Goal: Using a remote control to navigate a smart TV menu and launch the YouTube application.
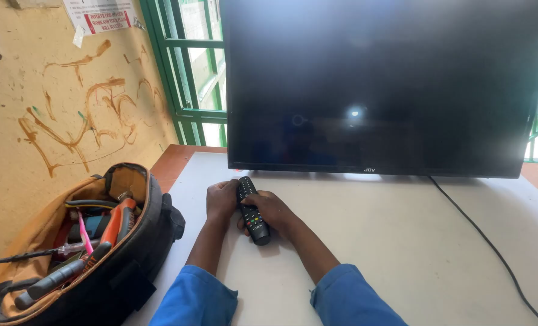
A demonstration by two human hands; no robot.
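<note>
Black and blank, the flat television screen [389, 84] fills the far side of the scene, standing just beyond the clasped hands, its lower edge close above the remote's front tip. Glass shows only a small pale glint of reflected light. Pale grey table top [402, 241] runs under everything: screen, hands, bag. Green metal window bars [187, 66] stand beyond and to the left of the grip, next to a yellow wall streaked with brown marks [69, 121]; a paper notice is fixed high on it.

Tool bag [87, 241], tan and black, sits open well to the left of the hands, near the person's left sleeve. Handles poke out of it: orange-gripped pliers, a pink-handled tool, a grey-handled one. Thin black cable [486, 235] trails from under the screen across the table, well to the right of the grip.

Both forearms come in from blue sleeves and meet in the middle of the table. Black remote control [252, 211] lies lengthwise between the hands, front end toward the screen, rear end toward the person, coloured buttons showing near that end. Left hand [222, 200] is curled against the remote's left side. Right hand [273, 210] wraps the right side, thumb lying over the button face. Both hands pressed closed around the remote.
</note>
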